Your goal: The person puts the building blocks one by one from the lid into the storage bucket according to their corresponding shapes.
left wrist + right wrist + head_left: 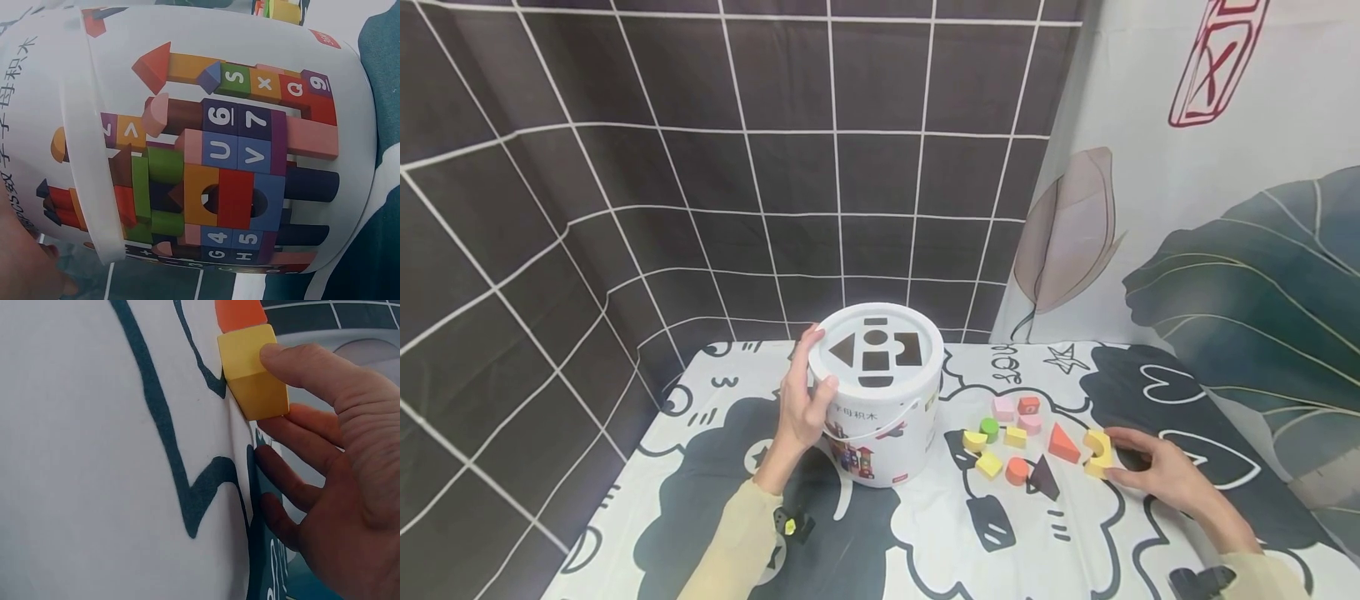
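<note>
A white round bucket [880, 433] with pictures of toy blocks on its side stands upright on the cloth. Its white lid [835, 375] has several shaped holes. My left hand [801, 400] grips the bucket's left side near the rim, thumb at the front. In the left wrist view, the printed wall [350, 144] fills most of the frame, with part of the hand [31, 262] at lower left. On the right, my right hand [1172, 475] pinches a yellow arch block [1097, 454] between thumb and fingers. The right wrist view shows the block's [256, 369] flat side under the thumb.
Left of the arch block lie a red triangular block [1063, 443], a dark triangular block [1043, 479], an orange round block [1017, 472], a green one [989, 430], and several yellow and pink ones. A dark gridded curtain [790, 175] hangs behind the patterned cloth [1000, 575].
</note>
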Motion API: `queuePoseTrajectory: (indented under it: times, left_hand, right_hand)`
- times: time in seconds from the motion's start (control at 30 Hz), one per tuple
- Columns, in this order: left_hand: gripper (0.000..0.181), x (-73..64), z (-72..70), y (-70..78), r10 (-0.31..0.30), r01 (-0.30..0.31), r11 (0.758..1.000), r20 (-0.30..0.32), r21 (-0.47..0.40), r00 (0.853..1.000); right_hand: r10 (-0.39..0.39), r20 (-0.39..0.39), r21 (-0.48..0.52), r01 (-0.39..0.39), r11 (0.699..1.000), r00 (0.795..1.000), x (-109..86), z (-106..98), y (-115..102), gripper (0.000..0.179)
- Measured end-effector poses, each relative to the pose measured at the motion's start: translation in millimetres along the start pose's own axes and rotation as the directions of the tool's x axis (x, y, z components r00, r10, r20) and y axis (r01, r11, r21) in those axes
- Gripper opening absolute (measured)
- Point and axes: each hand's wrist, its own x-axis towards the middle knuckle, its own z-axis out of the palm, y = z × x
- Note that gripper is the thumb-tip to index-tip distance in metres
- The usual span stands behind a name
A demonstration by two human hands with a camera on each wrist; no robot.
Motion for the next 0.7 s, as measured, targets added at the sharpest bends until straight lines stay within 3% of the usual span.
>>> queuePoseTrajectory:
  times: [0.7]
  left_hand:
    - [0.069, -0.5, 1.1, 0.2, -0.006, 0.006, 1.000, -0.007, 0.006, 1.000]
  right_hand:
    - [0.037, 0.001, 0.007, -0.037, 0.999, 0.999, 0.6, -4.6, 2.0, 0.089]
